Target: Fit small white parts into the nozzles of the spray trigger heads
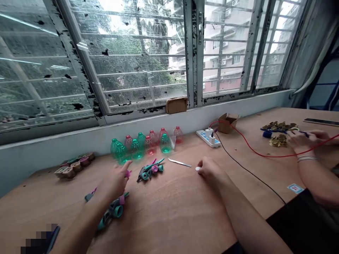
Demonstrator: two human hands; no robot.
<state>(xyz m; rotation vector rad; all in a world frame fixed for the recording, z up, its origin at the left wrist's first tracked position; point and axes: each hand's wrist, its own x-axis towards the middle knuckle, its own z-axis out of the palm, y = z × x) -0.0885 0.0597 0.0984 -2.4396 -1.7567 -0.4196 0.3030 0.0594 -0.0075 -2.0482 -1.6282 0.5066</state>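
Observation:
My left hand is slightly blurred over the left side of the table, one finger stretched out and the others partly hidden. A magenta piece shows just past its fingers; whether they touch is unclear. Beneath the wrist lie teal, pink and dark grey plastic parts, partly covered by the arm. My right hand is closed, pinching a small white round piece at the tabletop. Metal tweezers lie to its left. Between the hands is another cluster of teal and pink parts.
Several clear green and red bottles stand by the wall. Stacked brown and coloured pieces lie far left. A power strip, cables and a small cardboard box sit at the back. Another person's hands handle gold-coloured pieces at right.

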